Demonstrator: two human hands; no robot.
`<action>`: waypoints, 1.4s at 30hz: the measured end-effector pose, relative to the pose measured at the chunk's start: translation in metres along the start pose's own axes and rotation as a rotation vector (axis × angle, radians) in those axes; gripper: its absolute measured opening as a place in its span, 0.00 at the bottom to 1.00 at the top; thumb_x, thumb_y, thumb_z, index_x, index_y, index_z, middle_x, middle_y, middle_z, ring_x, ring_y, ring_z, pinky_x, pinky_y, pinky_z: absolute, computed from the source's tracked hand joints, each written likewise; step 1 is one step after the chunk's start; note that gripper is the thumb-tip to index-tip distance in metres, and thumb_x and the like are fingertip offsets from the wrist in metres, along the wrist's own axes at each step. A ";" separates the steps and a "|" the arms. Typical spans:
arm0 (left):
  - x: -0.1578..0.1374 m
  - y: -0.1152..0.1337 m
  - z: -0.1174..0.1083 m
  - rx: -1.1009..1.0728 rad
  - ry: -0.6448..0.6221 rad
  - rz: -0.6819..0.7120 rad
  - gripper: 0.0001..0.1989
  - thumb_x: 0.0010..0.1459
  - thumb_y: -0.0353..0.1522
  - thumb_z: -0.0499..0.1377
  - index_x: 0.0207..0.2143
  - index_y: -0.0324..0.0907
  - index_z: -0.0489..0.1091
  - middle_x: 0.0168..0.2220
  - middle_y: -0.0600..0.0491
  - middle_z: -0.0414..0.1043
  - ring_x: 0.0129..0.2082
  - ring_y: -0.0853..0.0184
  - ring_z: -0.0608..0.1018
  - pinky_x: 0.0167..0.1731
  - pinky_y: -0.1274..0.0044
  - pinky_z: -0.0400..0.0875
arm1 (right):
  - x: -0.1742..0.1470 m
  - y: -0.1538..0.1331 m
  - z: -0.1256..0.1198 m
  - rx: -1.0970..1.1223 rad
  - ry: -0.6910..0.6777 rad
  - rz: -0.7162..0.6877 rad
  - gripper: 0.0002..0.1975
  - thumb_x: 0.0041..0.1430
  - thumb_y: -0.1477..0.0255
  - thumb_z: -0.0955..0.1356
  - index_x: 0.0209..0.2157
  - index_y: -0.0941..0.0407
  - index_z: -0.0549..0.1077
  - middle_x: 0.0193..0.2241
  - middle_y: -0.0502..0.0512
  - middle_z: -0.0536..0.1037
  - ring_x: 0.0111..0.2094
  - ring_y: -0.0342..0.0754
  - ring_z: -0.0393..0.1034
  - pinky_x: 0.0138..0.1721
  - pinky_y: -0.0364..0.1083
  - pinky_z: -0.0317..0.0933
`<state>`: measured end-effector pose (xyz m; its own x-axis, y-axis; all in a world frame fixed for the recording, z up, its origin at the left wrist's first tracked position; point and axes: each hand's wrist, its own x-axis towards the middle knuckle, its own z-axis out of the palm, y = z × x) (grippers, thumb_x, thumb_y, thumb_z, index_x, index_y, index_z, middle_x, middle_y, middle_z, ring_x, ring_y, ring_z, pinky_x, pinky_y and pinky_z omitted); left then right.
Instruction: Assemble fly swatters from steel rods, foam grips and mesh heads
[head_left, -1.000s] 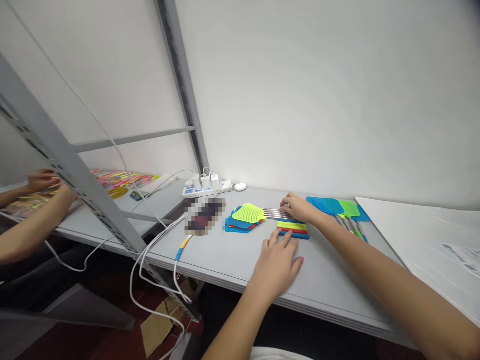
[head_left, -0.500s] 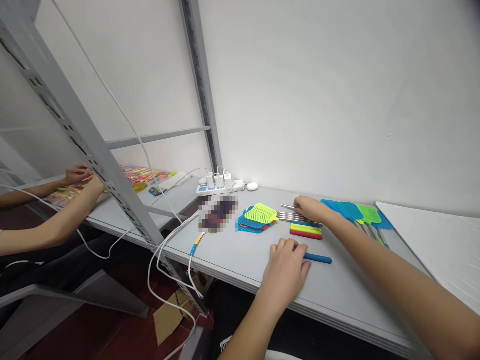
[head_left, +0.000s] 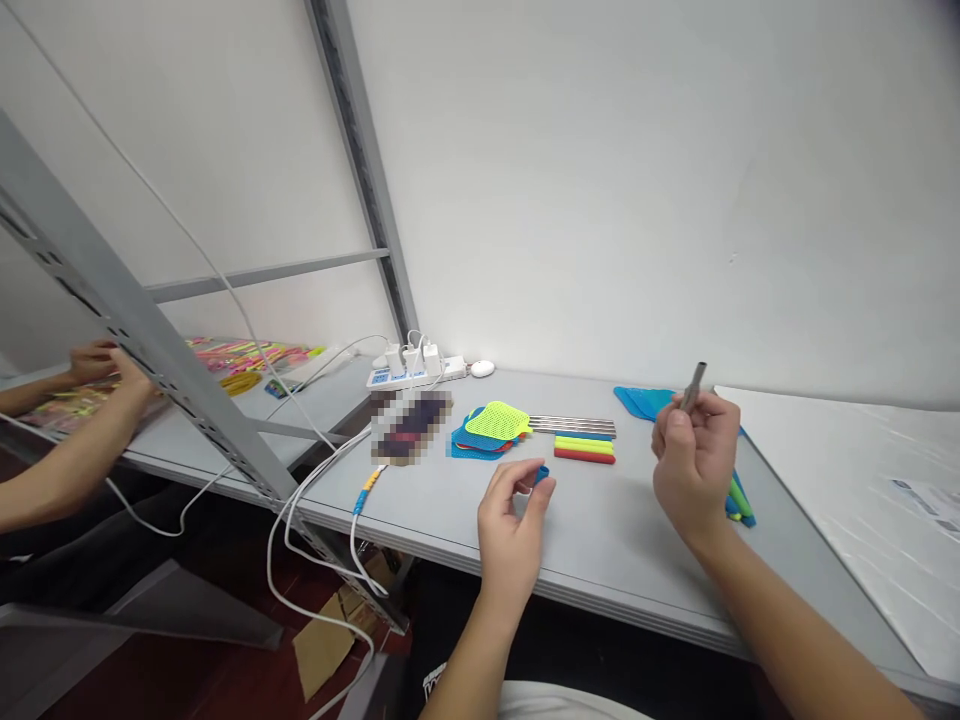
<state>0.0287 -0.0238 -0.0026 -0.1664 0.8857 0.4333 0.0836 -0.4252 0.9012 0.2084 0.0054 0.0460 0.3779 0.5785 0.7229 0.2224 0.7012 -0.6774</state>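
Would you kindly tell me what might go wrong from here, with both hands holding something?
The rod could slip, as the right hand holds it up off the table. The blue tube might drop, since the left hand seems to hold it by the fingers. The row of tubes looks loose and could roll if brushed.

Coloured tubes (head_left: 584, 447) block the way beyond the open tabletop (head_left: 592, 535)
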 end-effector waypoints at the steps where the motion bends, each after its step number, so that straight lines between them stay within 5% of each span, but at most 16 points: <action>1: -0.001 0.000 0.001 -0.003 -0.021 0.001 0.10 0.61 0.37 0.59 0.42 0.43 0.73 0.41 0.50 0.72 0.41 0.66 0.73 0.44 0.75 0.67 | -0.004 -0.004 0.002 0.077 0.024 0.063 0.06 0.64 0.67 0.62 0.42 0.51 0.61 0.24 0.43 0.61 0.19 0.39 0.54 0.19 0.40 0.52; 9: -0.008 0.006 0.015 0.002 -0.300 -0.150 0.11 0.66 0.41 0.50 0.45 0.44 0.61 0.36 0.54 0.65 0.34 0.69 0.69 0.38 0.76 0.66 | -0.002 -0.042 0.032 0.602 0.007 0.507 0.16 0.63 0.63 0.63 0.24 0.53 0.55 0.17 0.40 0.51 0.15 0.38 0.43 0.15 0.39 0.45; 19: 0.002 0.012 0.008 0.067 -0.478 -0.214 0.14 0.67 0.43 0.46 0.38 0.44 0.63 0.28 0.59 0.59 0.28 0.70 0.64 0.31 0.78 0.61 | 0.001 -0.060 0.064 0.639 -0.100 0.470 0.20 0.64 0.63 0.62 0.22 0.53 0.50 0.15 0.40 0.48 0.14 0.38 0.40 0.14 0.40 0.42; 24: 0.003 0.011 0.008 0.110 -0.485 -0.198 0.13 0.67 0.42 0.47 0.38 0.44 0.64 0.29 0.58 0.62 0.29 0.70 0.65 0.31 0.78 0.61 | 0.011 -0.048 0.061 0.402 -0.188 0.366 0.19 0.63 0.62 0.63 0.24 0.52 0.51 0.17 0.40 0.49 0.16 0.39 0.42 0.16 0.40 0.41; 29: 0.004 0.006 0.014 0.283 -0.449 -0.076 0.11 0.67 0.38 0.48 0.36 0.44 0.66 0.35 0.53 0.66 0.37 0.65 0.69 0.39 0.74 0.64 | 0.043 -0.004 0.047 -0.428 -0.550 0.264 0.20 0.64 0.57 0.57 0.23 0.53 0.54 0.19 0.44 0.53 0.21 0.41 0.49 0.22 0.42 0.47; 36: 0.004 0.005 0.035 0.621 -0.612 0.159 0.08 0.62 0.37 0.54 0.34 0.46 0.71 0.35 0.52 0.65 0.38 0.61 0.69 0.40 0.69 0.63 | 0.056 0.055 0.015 -0.730 -0.960 0.356 0.11 0.53 0.64 0.67 0.22 0.55 0.72 0.16 0.46 0.65 0.19 0.42 0.56 0.22 0.43 0.45; 42: 0.009 0.006 0.045 0.361 -0.553 -0.009 0.08 0.60 0.38 0.57 0.39 0.45 0.67 0.32 0.55 0.70 0.29 0.67 0.71 0.29 0.76 0.62 | 0.057 0.063 0.002 -0.890 -1.044 0.369 0.06 0.52 0.69 0.67 0.29 0.54 0.77 0.22 0.49 0.73 0.23 0.43 0.64 0.23 0.42 0.48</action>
<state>0.0720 -0.0099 0.0066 0.3528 0.8947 0.2738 0.4245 -0.4138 0.8053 0.2421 0.0834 0.0444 -0.2020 0.9793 -0.0095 0.8889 0.1792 -0.4216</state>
